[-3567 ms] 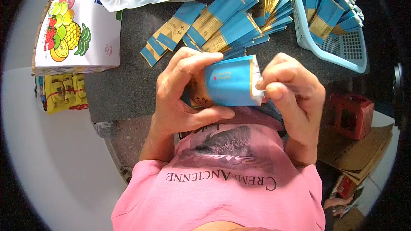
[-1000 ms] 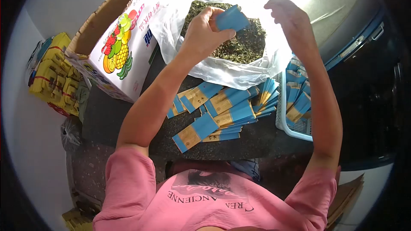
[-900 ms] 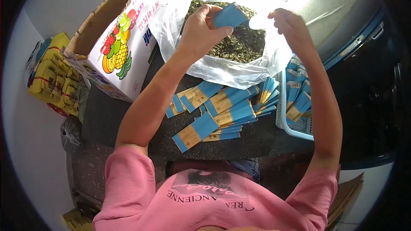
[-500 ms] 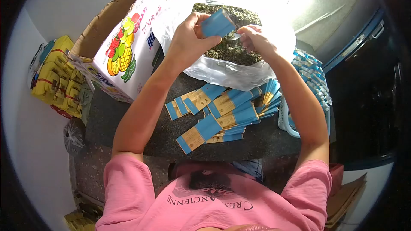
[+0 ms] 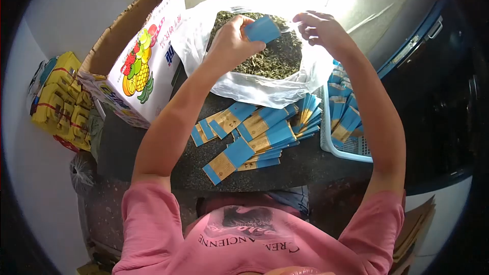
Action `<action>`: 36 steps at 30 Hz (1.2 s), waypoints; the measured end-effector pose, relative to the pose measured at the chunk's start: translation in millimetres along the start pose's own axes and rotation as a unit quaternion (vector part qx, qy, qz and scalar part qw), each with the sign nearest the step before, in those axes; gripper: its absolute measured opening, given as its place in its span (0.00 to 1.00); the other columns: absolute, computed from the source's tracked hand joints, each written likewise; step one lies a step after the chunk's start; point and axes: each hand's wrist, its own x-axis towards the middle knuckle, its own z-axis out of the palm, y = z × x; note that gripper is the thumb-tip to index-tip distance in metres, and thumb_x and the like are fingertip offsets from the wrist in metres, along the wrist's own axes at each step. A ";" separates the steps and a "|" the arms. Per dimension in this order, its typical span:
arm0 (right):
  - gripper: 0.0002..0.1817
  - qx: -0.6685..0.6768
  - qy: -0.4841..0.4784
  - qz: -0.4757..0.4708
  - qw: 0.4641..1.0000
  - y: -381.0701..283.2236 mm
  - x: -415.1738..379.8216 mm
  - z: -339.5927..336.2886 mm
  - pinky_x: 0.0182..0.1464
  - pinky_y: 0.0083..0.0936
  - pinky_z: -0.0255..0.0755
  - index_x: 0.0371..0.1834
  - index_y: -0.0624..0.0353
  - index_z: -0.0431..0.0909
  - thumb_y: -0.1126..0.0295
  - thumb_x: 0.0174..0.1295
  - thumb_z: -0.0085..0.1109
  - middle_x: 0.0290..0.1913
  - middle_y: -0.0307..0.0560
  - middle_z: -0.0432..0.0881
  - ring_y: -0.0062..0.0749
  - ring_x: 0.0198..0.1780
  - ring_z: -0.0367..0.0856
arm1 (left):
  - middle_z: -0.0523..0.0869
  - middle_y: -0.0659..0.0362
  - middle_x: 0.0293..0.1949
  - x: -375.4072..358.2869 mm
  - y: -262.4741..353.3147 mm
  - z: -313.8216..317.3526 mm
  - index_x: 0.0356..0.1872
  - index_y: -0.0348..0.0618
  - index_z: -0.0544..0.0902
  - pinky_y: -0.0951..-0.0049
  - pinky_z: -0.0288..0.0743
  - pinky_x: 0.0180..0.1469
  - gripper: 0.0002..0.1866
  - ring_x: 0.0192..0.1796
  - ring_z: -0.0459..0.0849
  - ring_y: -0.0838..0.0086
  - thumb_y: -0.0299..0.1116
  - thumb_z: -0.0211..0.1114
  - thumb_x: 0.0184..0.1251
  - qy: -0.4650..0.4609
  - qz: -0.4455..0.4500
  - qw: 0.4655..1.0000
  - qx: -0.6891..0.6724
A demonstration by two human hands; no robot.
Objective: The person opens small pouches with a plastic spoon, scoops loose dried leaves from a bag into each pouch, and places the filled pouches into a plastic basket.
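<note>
Between the fingers and thumb of my left hand (image 5: 235, 40) is a small blue packet (image 5: 263, 29), tilted above dried leaves (image 5: 275, 63) in a clear plastic bag (image 5: 244, 87). Just right of the packet, my right hand (image 5: 323, 31) has its fingers curled, with the spoon pinched at the fingertips. Glare washes out most of the spoon, and its bowl is by the packet's mouth. Flat blue and gold packets (image 5: 229, 160) lie fanned out on the dark table (image 5: 173, 170) below the bag.
An open fruit-printed carton (image 5: 147, 66) stands at the left. A light blue basket (image 5: 346, 154) with more packets (image 5: 346, 114) is at the right, under my right forearm. Yellow bundles (image 5: 61, 102) lie at the far left.
My right hand has lifted and moved away from the packet, its fingers more spread. The packet has tilted slightly in my left hand. The view has shifted, showing more of the basket.
</note>
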 end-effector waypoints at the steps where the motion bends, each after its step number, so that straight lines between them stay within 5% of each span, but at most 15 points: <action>1: 0.13 -0.068 -0.019 -0.036 0.997 -4.0 0.0 3.8 0.33 0.17 0.67 0.47 0.55 0.81 0.61 0.69 0.52 0.31 0.35 0.76 0.18 0.32 0.72 | 0.85 0.52 0.38 1.4 2.7 3.6 0.53 0.33 0.78 0.69 0.78 0.48 0.33 0.41 0.85 0.69 0.40 0.75 0.44 0.000 0.003 1.000 -0.001; 3: 0.13 -0.106 -0.032 -0.034 0.993 -26.2 -8.8 14.1 0.34 0.20 0.69 0.47 0.56 0.81 0.64 0.69 0.49 0.32 0.37 0.78 0.19 0.32 0.73 | 0.85 0.52 0.38 4.6 5.8 11.3 0.53 0.33 0.77 0.70 0.78 0.47 0.33 0.40 0.85 0.70 0.39 0.75 0.45 -0.004 0.015 1.000 0.020; 7: 0.12 -0.263 0.007 -0.182 0.947 -39.8 -16.7 15.1 0.39 0.24 0.73 0.47 0.60 0.82 0.69 0.68 0.49 0.37 0.40 0.81 0.22 0.35 0.76 | 0.85 0.53 0.40 5.8 13.0 18.3 0.54 0.32 0.76 0.72 0.78 0.46 0.34 0.41 0.85 0.72 0.39 0.76 0.46 0.005 -0.005 0.997 -0.075; 9: 0.12 -0.310 0.137 -0.265 0.903 -40.3 -28.5 4.4 0.42 0.24 0.73 0.47 0.61 0.82 0.69 0.67 0.52 0.38 0.40 0.83 0.23 0.37 0.78 | 0.85 0.54 0.40 9.5 16.9 18.4 0.55 0.32 0.76 0.73 0.78 0.46 0.34 0.40 0.84 0.73 0.39 0.77 0.46 0.000 -0.002 0.997 -0.073; 11: 0.12 -0.337 0.156 -0.252 0.894 -38.8 -36.9 -9.4 0.44 0.26 0.74 0.47 0.61 0.83 0.69 0.67 0.54 0.41 0.42 0.84 0.26 0.39 0.79 | 0.84 0.56 0.39 6.5 18.6 19.4 0.55 0.33 0.77 0.74 0.77 0.44 0.33 0.39 0.83 0.75 0.38 0.77 0.48 0.011 -0.054 0.988 -0.142; 14: 0.12 -0.306 0.144 -0.163 0.927 -25.4 -55.9 -21.4 0.47 0.27 0.74 0.47 0.62 0.83 0.67 0.70 0.53 0.44 0.45 0.85 0.31 0.41 0.81 | 0.84 0.58 0.41 -0.3 25.8 24.3 0.55 0.36 0.77 0.76 0.75 0.37 0.27 0.38 0.81 0.77 0.47 0.69 0.62 -0.027 -0.041 0.985 -0.168; 16: 0.14 -0.363 0.178 -0.249 0.880 -6.3 -69.4 -26.0 0.48 0.27 0.73 0.47 0.61 0.83 0.65 0.74 0.49 0.42 0.46 0.85 0.31 0.42 0.81 | 0.83 0.58 0.41 -16.5 44.7 32.8 0.53 0.39 0.78 0.77 0.73 0.33 0.28 0.34 0.80 0.77 0.57 0.51 0.75 -0.032 0.016 0.969 -0.243; 21: 0.16 -0.242 0.208 -0.217 0.922 -1.2 -119.2 -21.9 0.47 0.24 0.72 0.51 0.58 0.81 0.65 0.77 0.43 0.39 0.43 0.83 0.26 0.39 0.80 | 0.81 0.56 0.39 -67.7 82.2 65.1 0.53 0.39 0.75 0.78 0.72 0.32 0.32 0.32 0.77 0.79 0.62 0.43 0.76 -0.139 -0.042 0.929 -0.342; 24: 0.15 -0.147 0.161 -0.256 0.942 6.1 -148.1 -29.4 0.38 0.16 0.67 0.52 0.57 0.81 0.64 0.77 0.45 0.37 0.38 0.82 0.16 0.32 0.71 | 0.81 0.60 0.36 -88.6 86.2 89.4 0.52 0.39 0.75 0.80 0.72 0.32 0.25 0.31 0.76 0.82 0.54 0.53 0.76 -0.171 -0.097 0.890 -0.412; 29: 0.12 -0.128 0.077 -0.250 0.957 36.2 -191.1 -37.7 0.29 0.14 0.66 0.49 0.58 0.82 0.63 0.73 0.54 0.33 0.36 0.81 0.13 0.26 0.71 | 0.81 0.65 0.29 -109.8 96.1 133.4 0.48 0.38 0.78 0.82 0.72 0.34 0.15 0.31 0.77 0.86 0.33 0.69 0.66 -0.229 -0.099 0.920 -0.303; 36: 0.12 -0.141 0.019 -0.133 0.981 59.6 -245.9 -83.2 0.30 0.12 0.68 0.48 0.59 0.82 0.63 0.71 0.58 0.32 0.38 0.81 0.12 0.27 0.72 | 0.86 0.59 0.41 -118.9 104.5 197.9 0.51 0.36 0.78 0.77 0.78 0.43 0.12 0.39 0.84 0.79 0.32 0.61 0.73 -0.289 -0.130 0.881 -0.350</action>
